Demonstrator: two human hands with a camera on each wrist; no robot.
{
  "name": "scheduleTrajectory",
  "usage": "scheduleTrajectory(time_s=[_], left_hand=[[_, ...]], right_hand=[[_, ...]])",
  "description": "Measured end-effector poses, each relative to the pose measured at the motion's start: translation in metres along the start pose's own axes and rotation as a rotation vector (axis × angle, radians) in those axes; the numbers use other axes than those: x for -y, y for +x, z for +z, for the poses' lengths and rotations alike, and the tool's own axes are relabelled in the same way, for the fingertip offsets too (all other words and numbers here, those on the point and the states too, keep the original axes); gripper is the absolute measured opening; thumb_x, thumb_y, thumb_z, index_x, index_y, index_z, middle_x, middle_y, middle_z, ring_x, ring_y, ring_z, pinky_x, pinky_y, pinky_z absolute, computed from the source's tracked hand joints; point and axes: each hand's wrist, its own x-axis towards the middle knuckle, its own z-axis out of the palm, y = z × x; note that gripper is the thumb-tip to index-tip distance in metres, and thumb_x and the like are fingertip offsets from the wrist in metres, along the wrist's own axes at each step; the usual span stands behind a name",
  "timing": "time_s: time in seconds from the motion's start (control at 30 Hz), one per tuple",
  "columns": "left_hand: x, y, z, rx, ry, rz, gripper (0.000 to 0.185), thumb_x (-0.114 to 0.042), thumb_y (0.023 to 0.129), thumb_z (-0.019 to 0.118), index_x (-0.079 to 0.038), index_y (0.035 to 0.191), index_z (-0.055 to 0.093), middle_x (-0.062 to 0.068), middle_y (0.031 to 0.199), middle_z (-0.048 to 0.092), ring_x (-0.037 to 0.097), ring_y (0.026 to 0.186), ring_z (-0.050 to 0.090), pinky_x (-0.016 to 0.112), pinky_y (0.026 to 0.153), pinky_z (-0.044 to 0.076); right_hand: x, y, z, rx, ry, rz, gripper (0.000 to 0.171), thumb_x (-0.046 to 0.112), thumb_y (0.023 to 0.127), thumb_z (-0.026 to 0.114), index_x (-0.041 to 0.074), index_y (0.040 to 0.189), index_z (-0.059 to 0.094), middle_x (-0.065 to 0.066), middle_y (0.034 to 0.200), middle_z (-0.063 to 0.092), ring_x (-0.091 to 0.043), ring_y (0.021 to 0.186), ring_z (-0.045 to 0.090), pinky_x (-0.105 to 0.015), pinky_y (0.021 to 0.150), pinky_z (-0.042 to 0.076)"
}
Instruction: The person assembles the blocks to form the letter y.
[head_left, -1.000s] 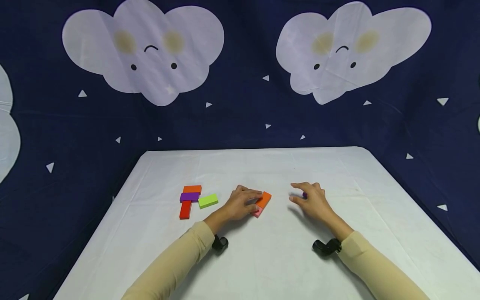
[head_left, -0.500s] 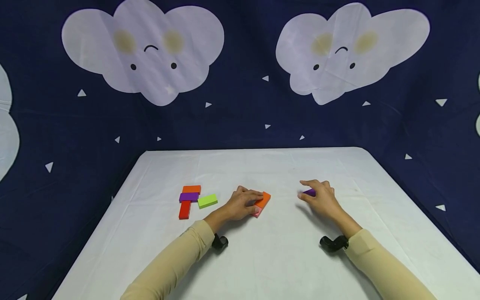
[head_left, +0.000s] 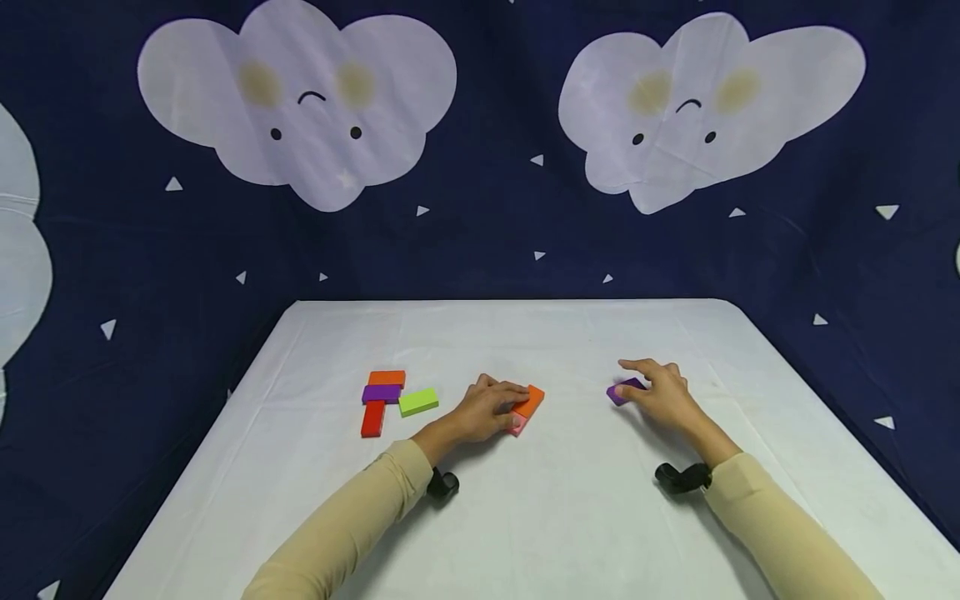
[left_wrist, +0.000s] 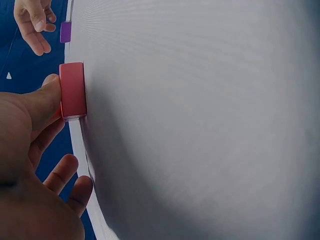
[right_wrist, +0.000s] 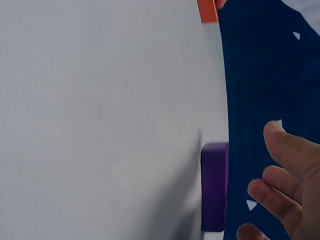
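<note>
2 hands down on the white table (head_left: 525, 517), each on its own block. R hand (head_left: 663, 400) is at the small purple block (head_left: 625, 390), which lies flat right of table centre. Block sits on the thumb side of the hand, toward centre; long axis runs roughly L-R w/ a slight tilt. Index finger reaches out over it, other fingers loosely spread. Wrist view shows the fingertips (right_wrist: 280, 165) just beside the block's end face w/ a gap, so not clamped. Can't tell if the thumb touches.

L hand (head_left: 483, 410) lies over the orange block (head_left: 529, 402), which is stacked on a pink block (head_left: 515, 427), near centre. Fingers curled over them, thumb pressed on one end face in the wrist view.

R hand is much nearer the purple block; L hand is well apart from it.

Further L: cluster of orange, purple, red blocks (head_left: 381, 398) touching, lime block (head_left: 417, 402) just beside it. Dark blue cloud backdrop (head_left: 480, 167) behind.
</note>
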Motion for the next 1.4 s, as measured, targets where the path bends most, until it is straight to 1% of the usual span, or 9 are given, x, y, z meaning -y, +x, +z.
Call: scheduleTrajectory(time_s=[0.17, 0.33, 0.47, 0.53, 0.77, 0.97, 1.07, 1.33, 1.4], left_hand=[[0.000, 0.000, 0.001, 0.000, 0.003, 0.004, 0.043, -0.026, 0.090, 0.062, -0.014, 0.131, 0.057, -0.004, 0.141, 0.051, 0.019, 0.111, 0.040, 0.035, 0.089, 0.030], [0.001, 0.001, 0.001, 0.001, 0.005, 0.000, 0.043, -0.026, 0.090, 0.062, -0.015, 0.131, 0.057, -0.005, 0.141, 0.050, 0.019, 0.110, 0.040, 0.035, 0.089, 0.031], [0.001, 0.001, 0.001, 0.003, -0.001, 0.000, 0.043, -0.026, 0.090, 0.062, -0.015, 0.131, 0.057, -0.005, 0.141, 0.050, 0.018, 0.109, 0.040, 0.035, 0.088, 0.030], [0.001, 0.001, 0.001, 0.004, -0.003, 0.001, 0.043, -0.026, 0.090, 0.062, -0.015, 0.131, 0.057, -0.005, 0.141, 0.050, 0.018, 0.108, 0.040, 0.035, 0.088, 0.030], [0.002, 0.001, 0.002, 0.007, -0.021, 0.000, 0.044, -0.027, 0.090, 0.062, -0.015, 0.131, 0.057, -0.005, 0.141, 0.050, 0.017, 0.107, 0.039, 0.034, 0.088, 0.030], [0.001, 0.001, 0.000, -0.001, -0.038, -0.006, 0.043, -0.026, 0.089, 0.064, -0.015, 0.131, 0.058, -0.005, 0.141, 0.051, 0.017, 0.107, 0.040, 0.034, 0.087, 0.029], [0.002, 0.001, 0.001, -0.005, -0.044, -0.002, 0.043, -0.025, 0.089, 0.064, -0.015, 0.131, 0.058, -0.004, 0.141, 0.051, 0.017, 0.107, 0.040, 0.034, 0.088, 0.029], [0.004, 0.000, 0.002, -0.007, -0.059, 0.003, 0.044, -0.025, 0.088, 0.065, -0.014, 0.130, 0.058, -0.004, 0.140, 0.052, 0.017, 0.105, 0.040, 0.033, 0.086, 0.028], [0.004, 0.000, 0.002, -0.005, -0.057, 0.004, 0.045, -0.025, 0.088, 0.065, -0.014, 0.130, 0.058, -0.004, 0.140, 0.051, 0.017, 0.105, 0.041, 0.033, 0.086, 0.028]], right_hand=[[-0.010, 0.001, -0.003, 0.042, 0.006, 0.014, 0.053, 0.033, 0.084, 0.069, 0.010, 0.130, 0.056, -0.020, 0.132, 0.054, -0.038, 0.106, 0.044, -0.049, 0.085, 0.028], [-0.016, 0.001, -0.005, 0.063, 0.026, 0.030, 0.050, 0.030, 0.084, 0.069, 0.009, 0.128, 0.058, -0.022, 0.132, 0.054, -0.040, 0.108, 0.042, -0.049, 0.084, 0.029], [-0.019, 0.001, -0.006, 0.076, 0.019, 0.042, 0.050, 0.030, 0.084, 0.069, 0.009, 0.128, 0.058, -0.023, 0.133, 0.053, -0.040, 0.106, 0.042, -0.050, 0.083, 0.029], [-0.021, 0.001, -0.006, 0.082, 0.016, 0.050, 0.049, 0.029, 0.084, 0.069, 0.009, 0.128, 0.058, -0.023, 0.133, 0.053, -0.038, 0.104, 0.041, -0.048, 0.081, 0.029], [-0.026, -0.001, -0.007, 0.094, 0.013, 0.067, 0.045, 0.026, 0.085, 0.068, 0.012, 0.127, 0.059, -0.021, 0.124, 0.058, -0.032, 0.097, 0.041, -0.039, 0.075, 0.028], [-0.031, -0.002, -0.007, 0.097, -0.005, 0.082, 0.042, 0.023, 0.085, 0.067, 0.011, 0.125, 0.060, -0.019, 0.119, 0.060, -0.030, 0.095, 0.040, -0.036, 0.074, 0.028], [-0.034, -0.002, -0.007, 0.093, -0.005, 0.085, 0.041, 0.022, 0.085, 0.067, 0.012, 0.124, 0.061, -0.017, 0.113, 0.060, -0.028, 0.092, 0.039, -0.035, 0.073, 0.026], [-0.035, -0.002, -0.004, 0.074, 0.012, 0.058, 0.037, 0.019, 0.084, 0.068, 0.011, 0.120, 0.063, -0.015, 0.105, 0.061, -0.026, 0.090, 0.038, -0.035, 0.073, 0.024], [-0.035, -0.001, -0.004, 0.066, 0.019, 0.048, 0.036, 0.017, 0.084, 0.068, 0.011, 0.119, 0.063, -0.014, 0.099, 0.060, -0.026, 0.089, 0.037, -0.035, 0.073, 0.024]])
